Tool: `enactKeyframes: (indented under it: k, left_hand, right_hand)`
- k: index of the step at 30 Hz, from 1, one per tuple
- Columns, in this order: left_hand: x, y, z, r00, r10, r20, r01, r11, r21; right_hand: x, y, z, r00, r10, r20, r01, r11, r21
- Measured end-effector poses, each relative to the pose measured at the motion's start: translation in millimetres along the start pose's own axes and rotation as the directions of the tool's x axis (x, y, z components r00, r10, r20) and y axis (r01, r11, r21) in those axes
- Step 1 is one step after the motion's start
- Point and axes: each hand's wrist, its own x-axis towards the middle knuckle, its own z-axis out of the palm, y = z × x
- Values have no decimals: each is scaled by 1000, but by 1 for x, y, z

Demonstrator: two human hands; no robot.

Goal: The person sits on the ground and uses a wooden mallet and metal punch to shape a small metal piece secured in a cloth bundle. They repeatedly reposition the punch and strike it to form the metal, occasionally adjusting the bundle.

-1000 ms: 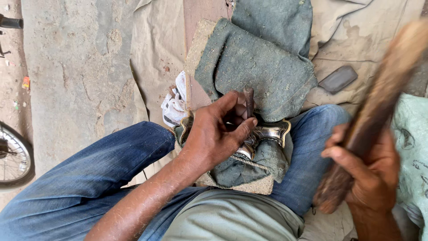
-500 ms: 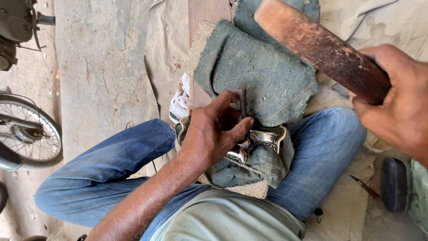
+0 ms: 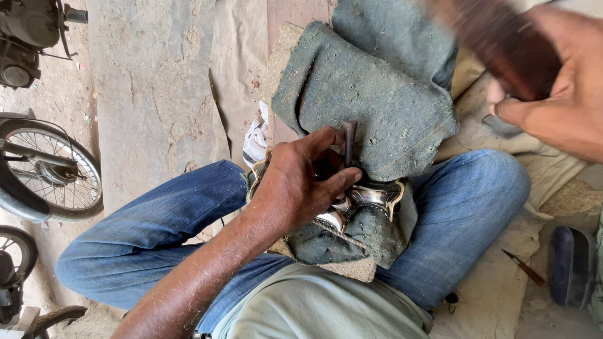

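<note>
The left hand pinches a dark slim metal punch upright on the shiny silver embossed piece (cushioned on grey-green cloth). Beyond, the right hand grips a raised brown wooden mallet; an off-centre blow could strike fingers.
</note>
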Motion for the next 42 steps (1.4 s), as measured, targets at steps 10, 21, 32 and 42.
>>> enactKeyframes:
  k: [10,21,32,42]
  left_hand:
    - [3,6,-7,999,42,23,-44,996,82]
    - [-12,-1,7,993,90,-76,-88,996,34]
    - [-10,4,6,989,130,-72,-120,984,129]
    - [-3,9,-1,986,167,-28,-162,978,131]
  right_hand:
    - [10,-39,4,933,291,213,-171,876,-450]
    - [-14,4,4,998,19,-64,-27,993,-119]
    - [-6,6,-3,958,151,242,-60,937,-345]
    - [-41,72,17,977,198,-84,-211,956,-204]
